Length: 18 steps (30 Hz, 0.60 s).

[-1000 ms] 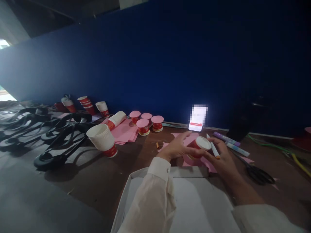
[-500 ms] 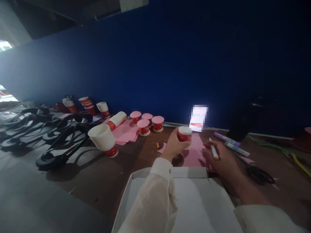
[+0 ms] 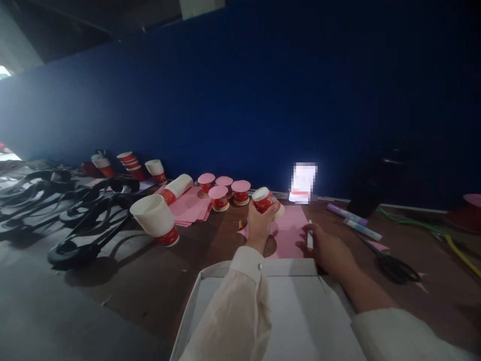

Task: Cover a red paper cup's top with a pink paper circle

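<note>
My left hand (image 3: 259, 224) grips a small red paper cup (image 3: 266, 200), lifted off the table and tilted with its white base pointing up and left. My right hand (image 3: 326, 249) holds a white marker (image 3: 310, 238) and rests on a pink paper sheet (image 3: 291, 228) that lies flat on the brown table. The sheet has a round hole near my left wrist. Three upturned red cups with pink paper discs (image 3: 224, 188) stand just left of the lifted cup.
An open white box (image 3: 285, 311) sits at the front under my forearms. A stack of white cups (image 3: 156, 218), pink sheets (image 3: 190, 205) and black hangers (image 3: 75, 210) lie left. Markers (image 3: 353, 220), scissors (image 3: 396, 268) and a lit phone (image 3: 302, 183) lie right, before a blue wall.
My left hand took the cup from both hands, raised it and carried it left, tilting it. My right hand lowered onto the pink sheet with the marker.
</note>
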{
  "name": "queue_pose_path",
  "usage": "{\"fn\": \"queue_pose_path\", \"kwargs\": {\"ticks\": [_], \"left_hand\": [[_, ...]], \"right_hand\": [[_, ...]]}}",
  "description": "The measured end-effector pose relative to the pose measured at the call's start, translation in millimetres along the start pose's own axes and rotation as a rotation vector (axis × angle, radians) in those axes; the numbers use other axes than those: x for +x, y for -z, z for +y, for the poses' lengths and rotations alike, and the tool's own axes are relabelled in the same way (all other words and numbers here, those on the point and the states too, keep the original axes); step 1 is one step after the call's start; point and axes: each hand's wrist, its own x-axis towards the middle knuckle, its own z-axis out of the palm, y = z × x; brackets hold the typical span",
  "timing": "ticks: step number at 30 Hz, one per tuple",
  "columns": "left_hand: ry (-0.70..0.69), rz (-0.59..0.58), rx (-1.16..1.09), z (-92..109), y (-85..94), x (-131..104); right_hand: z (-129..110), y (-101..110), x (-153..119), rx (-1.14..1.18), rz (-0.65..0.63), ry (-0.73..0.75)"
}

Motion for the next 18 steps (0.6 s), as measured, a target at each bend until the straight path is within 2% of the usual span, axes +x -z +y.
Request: {"fn": "queue_pose_path", "kwargs": {"ticks": [8, 13, 18], "left_hand": [[0.099, -0.201, 0.146, -3, 6.0, -25], [0.093, -0.181, 0.136, -3, 12.6, -36], [0.119, -0.183, 0.067, -4, 13.2, -44]], "right_hand": [[-5, 1, 14, 0.01, -0.054, -0.088], [-1, -10, 6, 0.039, 0.066, -0.099], [14, -17, 3, 0.123, 0.151, -0.164]]}}
